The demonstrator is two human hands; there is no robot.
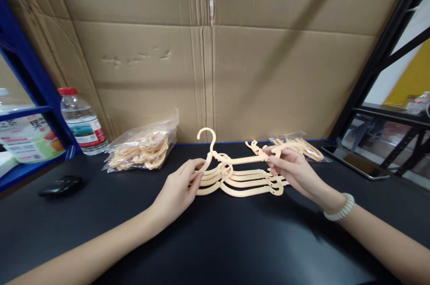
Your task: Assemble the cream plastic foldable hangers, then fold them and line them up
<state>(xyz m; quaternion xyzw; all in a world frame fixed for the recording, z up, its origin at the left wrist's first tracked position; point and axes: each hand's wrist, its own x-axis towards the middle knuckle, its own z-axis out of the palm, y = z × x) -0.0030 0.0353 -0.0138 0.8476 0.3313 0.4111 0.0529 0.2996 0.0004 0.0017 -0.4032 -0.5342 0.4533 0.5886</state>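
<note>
A cream plastic hanger [235, 159] with a hook on top is held just above a small stack of like hangers [245, 184] on the black table [215, 240]. My left hand [179, 188] pinches the hanger's left shoulder below the hook. My right hand [292, 168], with a white bead bracelet at the wrist, grips the hanger's right end. Both hands have their fingers closed on the plastic.
A clear bag of more hangers [143, 148] lies at the back left, another bag [302, 146] at the back right. A water bottle [82, 121] stands by a blue shelf frame [30, 79]. A black mouse [60, 185] lies left, a phone [358, 161] right. Cardboard sheets [208, 52] wall the back.
</note>
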